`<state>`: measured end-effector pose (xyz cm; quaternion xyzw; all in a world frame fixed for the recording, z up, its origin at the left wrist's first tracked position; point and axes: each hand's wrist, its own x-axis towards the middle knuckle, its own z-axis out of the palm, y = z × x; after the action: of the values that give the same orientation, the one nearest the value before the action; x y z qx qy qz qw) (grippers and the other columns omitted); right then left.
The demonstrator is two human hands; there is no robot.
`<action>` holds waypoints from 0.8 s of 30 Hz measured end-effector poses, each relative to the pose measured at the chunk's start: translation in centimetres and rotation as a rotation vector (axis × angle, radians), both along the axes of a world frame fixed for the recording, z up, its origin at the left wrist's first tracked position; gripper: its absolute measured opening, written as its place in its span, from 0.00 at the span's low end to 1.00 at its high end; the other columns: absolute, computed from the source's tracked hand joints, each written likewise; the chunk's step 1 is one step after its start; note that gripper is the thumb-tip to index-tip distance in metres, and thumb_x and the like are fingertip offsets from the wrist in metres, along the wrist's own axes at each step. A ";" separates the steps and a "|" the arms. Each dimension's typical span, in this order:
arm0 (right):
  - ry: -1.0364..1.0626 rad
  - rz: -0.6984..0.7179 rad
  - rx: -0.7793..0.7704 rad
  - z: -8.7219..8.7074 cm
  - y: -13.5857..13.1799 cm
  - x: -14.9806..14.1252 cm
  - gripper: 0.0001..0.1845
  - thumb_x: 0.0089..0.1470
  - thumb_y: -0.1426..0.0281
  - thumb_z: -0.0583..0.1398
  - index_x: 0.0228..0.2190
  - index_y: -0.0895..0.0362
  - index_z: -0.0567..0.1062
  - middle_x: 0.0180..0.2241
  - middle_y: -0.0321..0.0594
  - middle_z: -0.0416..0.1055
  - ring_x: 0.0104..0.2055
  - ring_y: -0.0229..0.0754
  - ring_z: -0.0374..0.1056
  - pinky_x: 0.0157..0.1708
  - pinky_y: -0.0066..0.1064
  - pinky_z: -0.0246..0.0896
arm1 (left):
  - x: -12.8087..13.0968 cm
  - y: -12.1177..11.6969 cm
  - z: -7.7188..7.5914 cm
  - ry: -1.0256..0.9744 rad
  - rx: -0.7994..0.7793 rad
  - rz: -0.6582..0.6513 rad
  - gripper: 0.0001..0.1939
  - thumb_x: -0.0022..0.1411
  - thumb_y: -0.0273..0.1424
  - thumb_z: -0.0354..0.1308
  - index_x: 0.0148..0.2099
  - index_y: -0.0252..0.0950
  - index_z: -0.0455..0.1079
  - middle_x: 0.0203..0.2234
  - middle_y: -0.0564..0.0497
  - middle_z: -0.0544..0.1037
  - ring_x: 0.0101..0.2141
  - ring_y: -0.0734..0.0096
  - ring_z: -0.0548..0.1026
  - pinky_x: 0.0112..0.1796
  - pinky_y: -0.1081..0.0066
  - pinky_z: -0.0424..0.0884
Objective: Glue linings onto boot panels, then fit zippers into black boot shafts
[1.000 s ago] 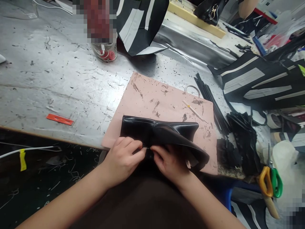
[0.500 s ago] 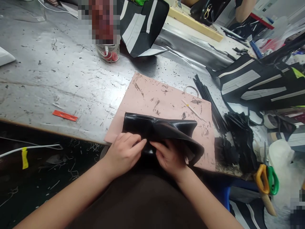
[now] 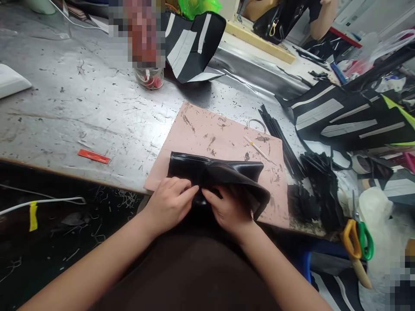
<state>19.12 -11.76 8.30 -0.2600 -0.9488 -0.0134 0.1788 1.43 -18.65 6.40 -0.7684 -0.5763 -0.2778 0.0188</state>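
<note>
A shiny black leather piece (image 3: 189,166), folded over and flaring toward the right, lies across the front of a stained pink mat (image 3: 201,125). Its near part hangs over the table's front edge toward my body. My left hand (image 3: 173,198) pinches the near side of the leather, fingers curled. Close beside it, my right hand (image 3: 230,211) grips the same leather, with several fingers hidden under the fold. The two thumbs almost meet at the middle of the piece. A thin white pen-like tool (image 3: 259,150) rests on the mat beyond the leather.
Left on the metal-covered table lies an orange strip (image 3: 94,156). Black strips (image 3: 280,140) and scraps (image 3: 326,190) sit right of the mat. Scissors (image 3: 358,237) stand at the right edge. Black panels with white strips (image 3: 343,112) lie behind. Another person's arm (image 3: 324,21) shows at the back.
The view has shifted slightly, so the far items sit a little lower and the right-hand ones further left. Both hands keep their hold on the leather, with hardly any movement.
</note>
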 end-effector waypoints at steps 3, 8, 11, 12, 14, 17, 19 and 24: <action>-0.021 -0.006 -0.009 0.1 0.0 0.0 0.15 0.52 0.73 0.54 0.39 0.51 0.75 0.37 0.41 0.72 0.41 0.47 0.62 0.42 0.37 0.56 | 0.0 0.0 -0.1 -0.011 -0.010 0.008 0.10 0.60 0.25 0.49 0.42 0.33 0.69 0.32 0.47 0.72 0.33 0.68 0.67 0.35 0.66 0.63; -0.010 -0.026 -0.081 0.0 -0.1 -0.1 0.15 0.52 0.74 0.53 0.39 0.50 0.75 0.37 0.41 0.72 0.41 0.48 0.64 0.42 0.38 0.58 | -0.1 0.0 -0.1 -0.017 0.025 0.005 0.07 0.59 0.25 0.50 0.37 0.33 0.69 0.32 0.47 0.73 0.33 0.68 0.67 0.34 0.67 0.64; 0.088 -0.098 -0.282 0.6 0.0 -0.4 0.13 0.52 0.71 0.53 0.35 0.53 0.76 0.36 0.42 0.73 0.40 0.46 0.66 0.42 0.37 0.60 | -0.1 -0.1 0.1 0.043 0.078 -0.017 0.08 0.58 0.24 0.50 0.37 0.34 0.70 0.37 0.46 0.75 0.34 0.67 0.68 0.34 0.66 0.64; 0.111 -0.160 -0.381 0.9 0.1 -0.5 0.12 0.51 0.68 0.53 0.35 0.54 0.76 0.35 0.43 0.73 0.39 0.46 0.67 0.40 0.36 0.62 | -0.1 -0.2 0.2 0.075 0.090 -0.022 0.08 0.58 0.24 0.50 0.37 0.34 0.70 0.40 0.46 0.75 0.34 0.67 0.68 0.35 0.66 0.65; 0.115 -0.321 -0.545 1.7 0.4 -1.0 0.17 0.51 0.60 0.54 0.37 0.56 0.75 0.34 0.44 0.73 0.37 0.47 0.69 0.39 0.37 0.64 | -0.1 -0.4 0.4 0.149 0.113 -0.013 0.09 0.58 0.24 0.50 0.37 0.35 0.71 0.44 0.49 0.74 0.35 0.66 0.69 0.35 0.65 0.65; 0.045 -0.520 -0.604 2.5 1.3 -1.7 0.23 0.52 0.56 0.50 0.40 0.56 0.74 0.38 0.46 0.73 0.43 0.52 0.68 0.45 0.42 0.60 | -0.1 -0.6 0.6 0.230 0.146 0.021 0.09 0.58 0.24 0.50 0.37 0.36 0.71 0.44 0.51 0.75 0.41 0.63 0.71 0.39 0.64 0.65; -0.010 -0.575 -0.589 2.5 1.8 -1.9 0.23 0.52 0.56 0.49 0.40 0.55 0.74 0.41 0.47 0.72 0.47 0.54 0.66 0.49 0.44 0.56 | -0.1 -0.7 0.7 0.239 0.136 0.020 0.09 0.58 0.24 0.50 0.37 0.36 0.72 0.43 0.51 0.75 0.45 0.62 0.70 0.42 0.64 0.65; -0.026 -0.536 -0.583 1.9 2.1 -1.8 0.25 0.53 0.56 0.48 0.44 0.56 0.72 0.48 0.48 0.68 0.54 0.53 0.59 0.55 0.43 0.50 | -0.3 -0.6 0.8 0.204 0.088 0.021 0.09 0.57 0.24 0.50 0.37 0.35 0.71 0.44 0.51 0.75 0.45 0.62 0.71 0.43 0.63 0.66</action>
<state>17.35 -9.69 10.17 -0.5382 -0.8135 0.2070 0.0759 1.13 -19.29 7.15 -0.7850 -0.5667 -0.2227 0.1139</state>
